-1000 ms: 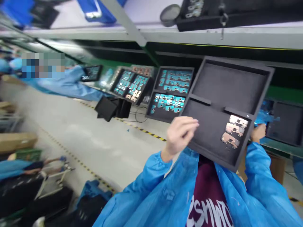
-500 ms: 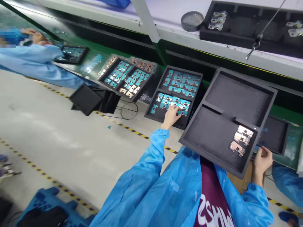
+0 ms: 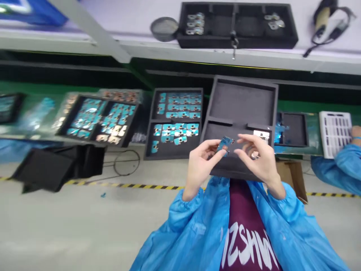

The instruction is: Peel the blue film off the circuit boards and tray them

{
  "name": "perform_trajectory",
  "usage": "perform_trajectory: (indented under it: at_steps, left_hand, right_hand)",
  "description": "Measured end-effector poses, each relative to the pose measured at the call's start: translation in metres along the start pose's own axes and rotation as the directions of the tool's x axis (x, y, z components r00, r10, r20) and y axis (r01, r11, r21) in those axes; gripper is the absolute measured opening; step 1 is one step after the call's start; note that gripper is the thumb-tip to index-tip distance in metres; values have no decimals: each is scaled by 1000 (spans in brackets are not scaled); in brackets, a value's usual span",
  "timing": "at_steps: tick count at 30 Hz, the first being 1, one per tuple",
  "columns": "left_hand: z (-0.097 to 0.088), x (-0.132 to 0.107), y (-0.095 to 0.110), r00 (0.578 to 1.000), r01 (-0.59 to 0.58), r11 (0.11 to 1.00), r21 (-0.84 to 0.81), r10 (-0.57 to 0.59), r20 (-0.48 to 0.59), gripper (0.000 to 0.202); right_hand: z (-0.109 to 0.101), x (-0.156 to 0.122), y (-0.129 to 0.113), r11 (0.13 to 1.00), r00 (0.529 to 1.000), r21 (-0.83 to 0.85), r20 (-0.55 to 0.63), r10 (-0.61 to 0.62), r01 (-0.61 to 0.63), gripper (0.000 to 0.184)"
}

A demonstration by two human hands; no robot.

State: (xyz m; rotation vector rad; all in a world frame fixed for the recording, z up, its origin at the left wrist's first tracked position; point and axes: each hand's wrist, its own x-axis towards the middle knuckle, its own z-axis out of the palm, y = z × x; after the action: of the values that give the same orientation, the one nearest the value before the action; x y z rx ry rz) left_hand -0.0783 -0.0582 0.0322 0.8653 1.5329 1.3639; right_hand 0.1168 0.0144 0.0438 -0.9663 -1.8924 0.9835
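My left hand (image 3: pixel 200 160) is closed on a small circuit board (image 3: pixel 225 144) with blue film on it, pinched between thumb and fingers above the black tray in front of me. My right hand (image 3: pixel 258 156) faces it, thumb and fingers apart and curved, with nothing seen held. Beneath both hands lies the black foam tray (image 3: pixel 244 98). Silvery boards (image 3: pixel 261 134) in its right part are partly hidden behind my right hand. To the left, another black tray (image 3: pixel 150 130) holds several blue-filmed boards (image 3: pixel 182 131) in two compartments.
Farther left, a tray of boards (image 3: pixel 89 113) rests on the bench near dark empty-looking trays (image 3: pixel 47 165). On the shelf stand a round dish (image 3: pixel 164 29) and a divided black box (image 3: pixel 237 42). At right, a co-worker's hand (image 3: pixel 355 132) touches a white slotted tray (image 3: pixel 335 131).
My left hand has moved from the left tray to above the front tray, now with a board. My right hand has come up from the tray's right edge beside it. The view has turned right.
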Motion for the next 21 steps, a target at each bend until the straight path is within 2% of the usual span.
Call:
perform_trajectory:
  at_steps: [3, 7, 10, 12, 14, 16, 21]
  left_hand:
    - [28, -5, 6, 996, -37, 998, 58, 32, 85, 22]
    - [42, -1, 6, 988, -96, 987, 131, 78, 135, 16]
    - [53, 0, 3, 994, -94, 986, 139, 84, 72, 13]
    - [62, 1, 1, 994, -109, 984, 137, 107, 21, 14]
    - [69, 1, -1, 994, -113, 985, 128, 112, 15, 15]
    - [74, 2, -2, 995, -93, 989, 112, 89, 39, 17]
    - [79, 7, -2, 979, 46, 999, -21, -41, 202, 28]
  right_hand:
    - [0, 4, 9, 999, 998, 29, -47, 39, -38, 15]
    - [-16, -3, 17, 993, 994, 69, -42, 103, -100, 11]
    - [-21, -9, 21, 1000, 997, 1, -72, 17, -17, 13]
    - [-20, -13, 26, 995, 990, -96, -130, -53, 41, 13]
    - [-18, -17, 31, 982, 976, -176, -196, -97, 63, 14]
    - [-17, -21, 37, 974, 961, -218, -250, -120, 65, 17]
    - [-24, -29, 51, 941, 926, -329, -324, -195, 83, 22]
